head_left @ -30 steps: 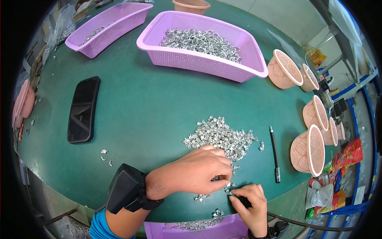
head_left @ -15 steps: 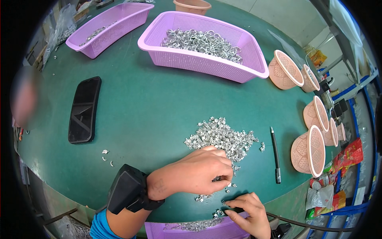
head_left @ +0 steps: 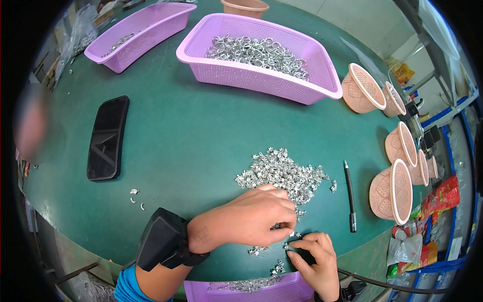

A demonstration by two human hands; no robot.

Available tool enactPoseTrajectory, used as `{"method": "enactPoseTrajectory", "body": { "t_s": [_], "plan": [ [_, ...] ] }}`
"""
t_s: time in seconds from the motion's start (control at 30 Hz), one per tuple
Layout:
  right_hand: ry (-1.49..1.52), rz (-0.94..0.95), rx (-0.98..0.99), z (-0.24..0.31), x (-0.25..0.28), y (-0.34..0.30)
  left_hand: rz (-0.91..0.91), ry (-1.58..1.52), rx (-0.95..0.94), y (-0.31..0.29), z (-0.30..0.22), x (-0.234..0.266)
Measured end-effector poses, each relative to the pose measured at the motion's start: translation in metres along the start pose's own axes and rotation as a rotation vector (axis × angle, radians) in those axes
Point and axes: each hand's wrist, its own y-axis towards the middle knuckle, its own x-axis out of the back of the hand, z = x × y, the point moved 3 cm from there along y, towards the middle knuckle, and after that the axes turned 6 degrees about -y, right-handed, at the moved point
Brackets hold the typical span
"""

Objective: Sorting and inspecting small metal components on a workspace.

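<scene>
My left hand (head_left: pixel 256 214) reaches in over the near side of a pile of small silvery metal pieces (head_left: pixel 284 173). Its fingers are curled down with the tips together, and whatever they pinch is too small to name. Just right of it, my right hand (head_left: pixel 319 261) has thumb and index finger apart. A tiny metal piece (head_left: pixel 286 246) lies at the index fingertip. Several more pieces (head_left: pixel 277 268) lie by the table's near edge, above a purple basket (head_left: pixel 297 289) holding similar pieces. A few loose ones (head_left: pixel 258 250) sit below my left hand.
A large purple basket (head_left: pixel 261 88) of metal rings stands at the back, beside another purple basket (head_left: pixel 121 60). Peach woven-pattern baskets (head_left: pixel 385 194) line the right edge. A black pen (head_left: pixel 350 196) and a phone (head_left: pixel 107 138) lie on the green table (head_left: pixel 176 146).
My right hand has moved away from the near basket, toward my left hand, and the tiny piece at its index fingertip moved along. My left hand has stayed nearly still.
</scene>
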Motion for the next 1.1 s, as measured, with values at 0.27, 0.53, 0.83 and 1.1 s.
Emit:
{"method": "enactPoseTrajectory", "body": {
  "t_s": [0.27,0.53,0.83,1.1],
  "plan": [
    [0.013,0.033,0.043,0.002,0.001,0.000,0.017,0.007,0.008,0.000,0.000,0.000],
    [0.090,-0.070,-0.114,-0.017,0.006,0.004,0.008,0.005,-0.001,0.000,0.001,-0.001],
    [0.059,-0.018,-0.085,-0.015,0.002,0.003,0.014,0.000,0.011,0.000,0.001,-0.001],
    [0.097,0.132,0.072,0.004,0.014,0.000,0.006,-0.005,-0.011,0.002,-0.002,0.001]
  ]
}}
